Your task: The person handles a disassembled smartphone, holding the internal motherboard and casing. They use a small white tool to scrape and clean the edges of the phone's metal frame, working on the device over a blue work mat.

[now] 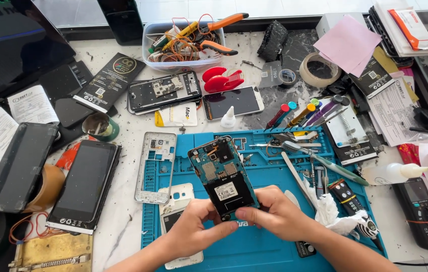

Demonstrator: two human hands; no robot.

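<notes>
Two hands pinch the opened phone (222, 177) by its lower end above the blue repair mat (254, 247): left hand (193, 229) at seven o'clock, right hand (274, 214) at five. Keeping fingertips on the frame edges, off the exposed board, seems wise.

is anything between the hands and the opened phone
No. Both the left hand and right hand already grip the bottom end of the phone directly, above the blue mat.

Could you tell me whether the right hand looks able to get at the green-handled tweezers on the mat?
Probably not right now: the right hand grips the opened phone together with the left hand, though the tweezers lie uncovered nearby.
</notes>
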